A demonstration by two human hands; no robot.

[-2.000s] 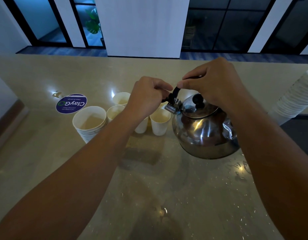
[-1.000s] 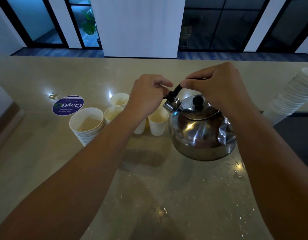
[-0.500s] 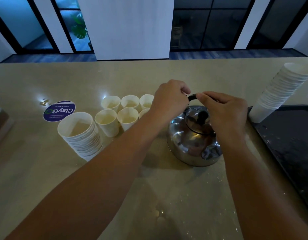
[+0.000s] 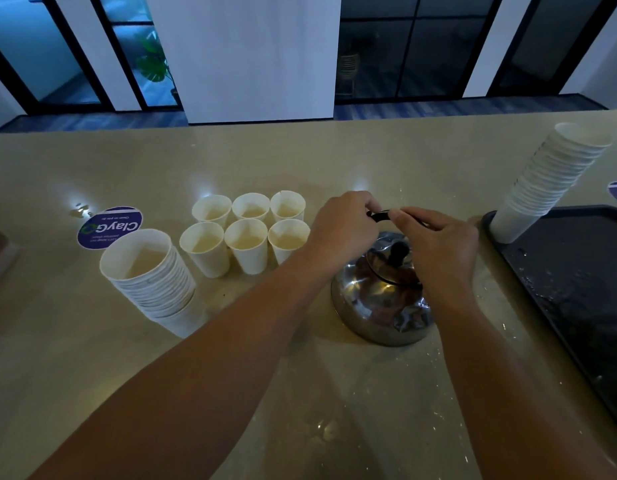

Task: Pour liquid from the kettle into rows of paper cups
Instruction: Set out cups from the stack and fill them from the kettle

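Note:
A shiny steel kettle [image 4: 380,303] with a black lid knob stands on the beige counter [image 4: 300,161], right of centre. Both hands hold its thin black handle [image 4: 380,215] above the lid: my left hand [image 4: 345,226] grips the left end, my right hand [image 4: 438,240] pinches the right end. To the left of the kettle, two rows of three white paper cups [image 4: 246,249] stand upright, each with pale liquid inside. The front right cup is partly hidden behind my left wrist.
A leaning stack of empty cups [image 4: 151,275] stands at the left front, beside a round blue sticker [image 4: 109,227]. A taller cup stack [image 4: 549,181] leans on a wet black tray [image 4: 577,282] at the right. Water drops dot the counter near me.
The kettle has come down from tilting over the cups and now stands upright on the counter, further right. The view has shifted, showing all the cups and the tray.

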